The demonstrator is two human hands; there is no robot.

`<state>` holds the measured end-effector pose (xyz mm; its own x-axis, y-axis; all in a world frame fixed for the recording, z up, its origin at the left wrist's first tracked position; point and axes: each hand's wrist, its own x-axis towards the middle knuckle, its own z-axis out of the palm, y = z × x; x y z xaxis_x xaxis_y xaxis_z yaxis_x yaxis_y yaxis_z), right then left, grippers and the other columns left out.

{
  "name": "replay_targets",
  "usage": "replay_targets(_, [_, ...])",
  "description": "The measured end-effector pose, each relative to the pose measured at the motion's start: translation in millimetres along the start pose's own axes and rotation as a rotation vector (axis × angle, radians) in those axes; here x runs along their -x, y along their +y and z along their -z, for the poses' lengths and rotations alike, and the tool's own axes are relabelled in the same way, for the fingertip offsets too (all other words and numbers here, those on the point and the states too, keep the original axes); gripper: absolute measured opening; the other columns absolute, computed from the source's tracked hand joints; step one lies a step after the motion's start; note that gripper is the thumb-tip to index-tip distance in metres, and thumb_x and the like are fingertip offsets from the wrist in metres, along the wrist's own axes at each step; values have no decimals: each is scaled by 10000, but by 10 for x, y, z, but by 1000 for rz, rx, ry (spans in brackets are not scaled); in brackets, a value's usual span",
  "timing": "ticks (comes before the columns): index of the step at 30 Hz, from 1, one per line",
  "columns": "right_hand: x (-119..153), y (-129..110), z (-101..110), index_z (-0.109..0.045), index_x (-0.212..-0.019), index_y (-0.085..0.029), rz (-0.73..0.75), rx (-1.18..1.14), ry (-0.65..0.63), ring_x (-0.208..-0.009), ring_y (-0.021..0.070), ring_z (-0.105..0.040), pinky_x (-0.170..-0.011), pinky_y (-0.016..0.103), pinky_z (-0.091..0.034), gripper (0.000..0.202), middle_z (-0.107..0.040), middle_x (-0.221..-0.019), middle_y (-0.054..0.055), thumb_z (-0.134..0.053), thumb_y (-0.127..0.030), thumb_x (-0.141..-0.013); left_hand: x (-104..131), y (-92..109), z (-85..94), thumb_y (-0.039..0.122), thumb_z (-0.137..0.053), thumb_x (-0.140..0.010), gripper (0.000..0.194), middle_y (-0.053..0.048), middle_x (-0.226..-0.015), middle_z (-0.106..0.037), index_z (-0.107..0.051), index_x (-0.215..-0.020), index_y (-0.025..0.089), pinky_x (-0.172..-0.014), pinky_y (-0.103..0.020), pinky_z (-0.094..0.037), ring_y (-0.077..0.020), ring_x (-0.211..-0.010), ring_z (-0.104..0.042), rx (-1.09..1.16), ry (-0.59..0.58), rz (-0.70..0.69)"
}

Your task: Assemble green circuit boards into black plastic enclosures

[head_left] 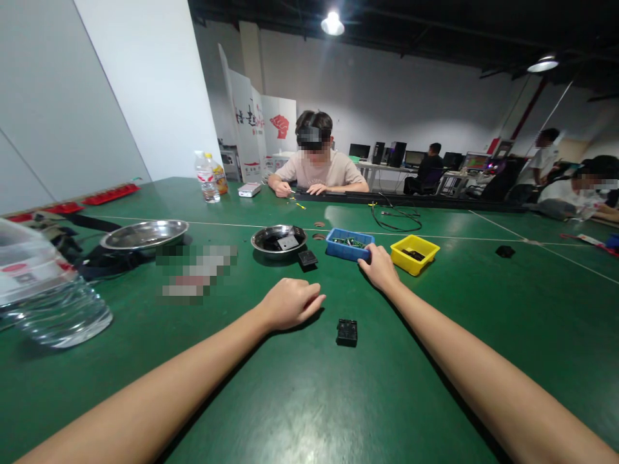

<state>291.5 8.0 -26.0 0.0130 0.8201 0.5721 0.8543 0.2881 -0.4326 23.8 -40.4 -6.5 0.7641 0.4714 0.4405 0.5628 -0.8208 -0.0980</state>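
Observation:
My left hand [291, 304] rests on the green table [309, 399], its fingers curled together; whatever may be in them is hidden. My right hand [380, 267] touches the near right corner of a blue bin [349, 250] of small green parts, thumb and fingers on its rim. Right of that hand stands a yellow bin [414, 263] with dark parts. A steel bowl [278, 252] holds black parts and a grey piece. Beside the bowl lies a black block [307, 260]. Nearer to me, between my forearms, sits another black part [347, 332].
A large water bottle [53, 296] and a steel dish [145, 236] are at the left. Further back stand a small bottle [207, 180] and a white box [249, 190]. A black cable [396, 219] lies beyond the bins. A person [316, 167] sits opposite.

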Motion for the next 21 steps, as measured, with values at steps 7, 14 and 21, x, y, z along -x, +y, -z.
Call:
replay_targets(7, [331, -9, 229, -561, -764, -209, 34, 22, -4, -724, 192, -507, -676, 291, -405, 66, -515, -782, 14, -616, -174, -771, 26, -20, 17, 311, -416, -971, 317, -16, -603, -584, -518, -694, 195, -530, -261, -361, -151, -547, -548, 10, 9, 50])
replay_targets(14, [799, -94, 580, -623, -722, -205, 106, 5, -71, -651, 159, -476, -636, 268, -386, 63, -502, -730, 0, -638, -185, -781, -11, 85, 68, 230, -496, -947, 138, -101, -967, -659, -609, -938, 152, -745, -296, -522, -190, -868, -617, 58, 192, -73])
replay_targets(21, [826, -162, 593, -653, -738, -205, 192, 6, -112, -675, 159, -481, -625, 262, -381, 54, -498, -742, 5, -645, -165, -773, -56, 117, 43, 187, -531, -937, 251, -130, -1199, -655, -640, -1162, 166, -921, -399, -517, -253, -1113, -585, -64, 142, -184])
